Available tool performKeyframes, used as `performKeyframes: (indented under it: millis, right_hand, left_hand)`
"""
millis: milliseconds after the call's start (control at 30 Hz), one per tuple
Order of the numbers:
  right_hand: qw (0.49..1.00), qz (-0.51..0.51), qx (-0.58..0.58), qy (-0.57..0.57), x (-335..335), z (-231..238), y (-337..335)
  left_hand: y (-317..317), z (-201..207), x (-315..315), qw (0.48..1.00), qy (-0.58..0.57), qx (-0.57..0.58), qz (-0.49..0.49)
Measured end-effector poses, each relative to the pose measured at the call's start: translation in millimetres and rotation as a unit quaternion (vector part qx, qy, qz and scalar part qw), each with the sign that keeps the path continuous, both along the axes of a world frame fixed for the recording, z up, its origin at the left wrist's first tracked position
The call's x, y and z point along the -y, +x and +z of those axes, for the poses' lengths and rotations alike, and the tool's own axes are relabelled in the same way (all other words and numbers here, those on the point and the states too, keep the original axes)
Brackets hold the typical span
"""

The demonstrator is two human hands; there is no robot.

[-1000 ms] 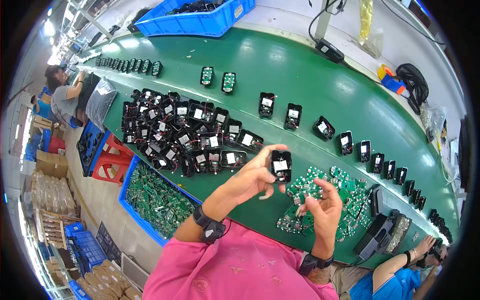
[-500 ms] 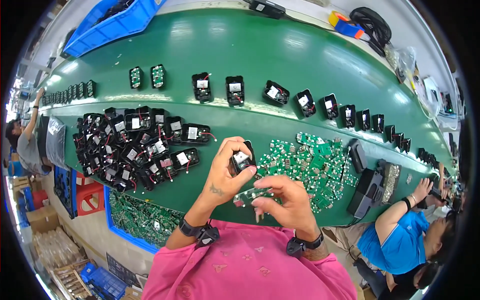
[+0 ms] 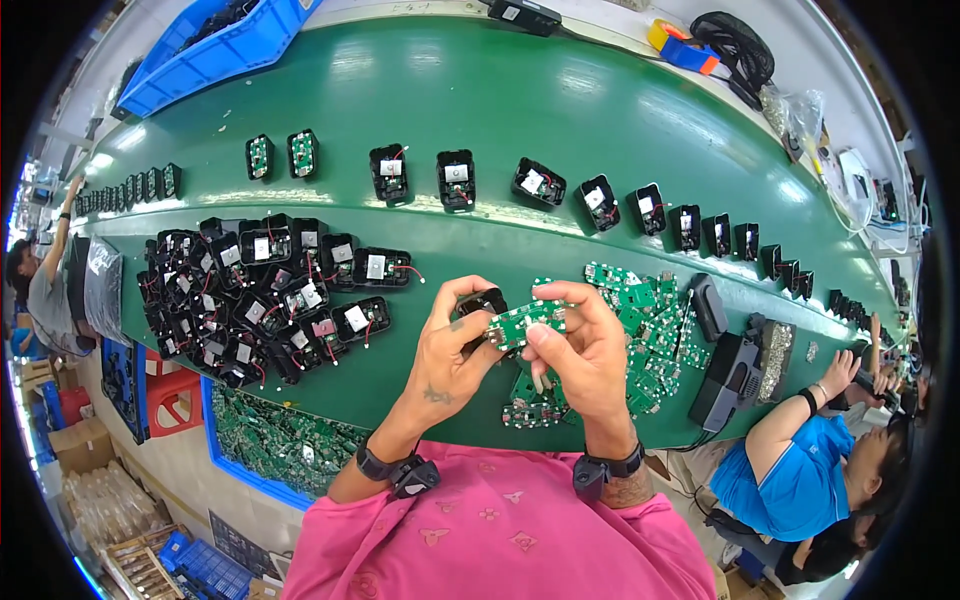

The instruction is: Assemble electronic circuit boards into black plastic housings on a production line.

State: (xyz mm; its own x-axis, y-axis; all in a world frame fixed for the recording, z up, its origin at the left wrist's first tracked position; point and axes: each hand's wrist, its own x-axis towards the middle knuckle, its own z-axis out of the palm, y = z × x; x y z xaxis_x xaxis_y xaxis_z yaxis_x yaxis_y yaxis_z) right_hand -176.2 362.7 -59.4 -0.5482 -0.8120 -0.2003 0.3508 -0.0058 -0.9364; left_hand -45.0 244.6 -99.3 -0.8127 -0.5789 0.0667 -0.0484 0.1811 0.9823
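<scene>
Left hand (image 3: 447, 357) grips a black case (image 3: 488, 299) (partly hidden) while the right hand (image 3: 590, 362) pinches a circuit board (image 3: 520, 325).

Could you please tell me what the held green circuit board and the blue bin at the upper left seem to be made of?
The thin green circuit board looks like rigid laminate with a slightly glossy coating; its silvery spots suggest metal. The blue open-topped bin is probably moulded plastic with a semi-gloss finish, judging by its even colour.
</scene>
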Motion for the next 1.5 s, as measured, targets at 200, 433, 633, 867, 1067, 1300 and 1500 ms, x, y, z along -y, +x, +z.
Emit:
performKeyframes:
  millis: [200,433,633,867,1067,1300,1500]
  right_hand:
    - [0.999,0.035,0.018,0.028,-1,-13,1]
    - [0.986,0.031,-0.127,0.102,-7,-24,-2]
    - [0.925,-0.015,-0.377,0.049,4,-19,1]
    - [0.937,-0.001,-0.348,0.030,7,-21,-1]
    - [0.936,-0.019,-0.350,0.037,6,-22,10]
    - [0.883,-0.014,-0.469,-0.015,4,-19,6]
    - [0.890,-0.004,-0.456,-0.028,3,-15,6]
  left_hand:
    - [-2,2,3,1.000,0.005,-0.021,0.003]
    - [-5,10,-1,0.964,0.255,-0.066,-0.025]
    - [-5,15,-1,0.947,0.318,-0.037,-0.003]
    - [-5,17,-4,0.944,0.329,-0.022,-0.004]
    - [-2,19,-9,0.943,0.332,-0.016,0.002]
    - [2,31,-7,0.939,0.340,-0.054,-0.002]
    - [5,32,-6,0.927,0.373,-0.035,-0.024]
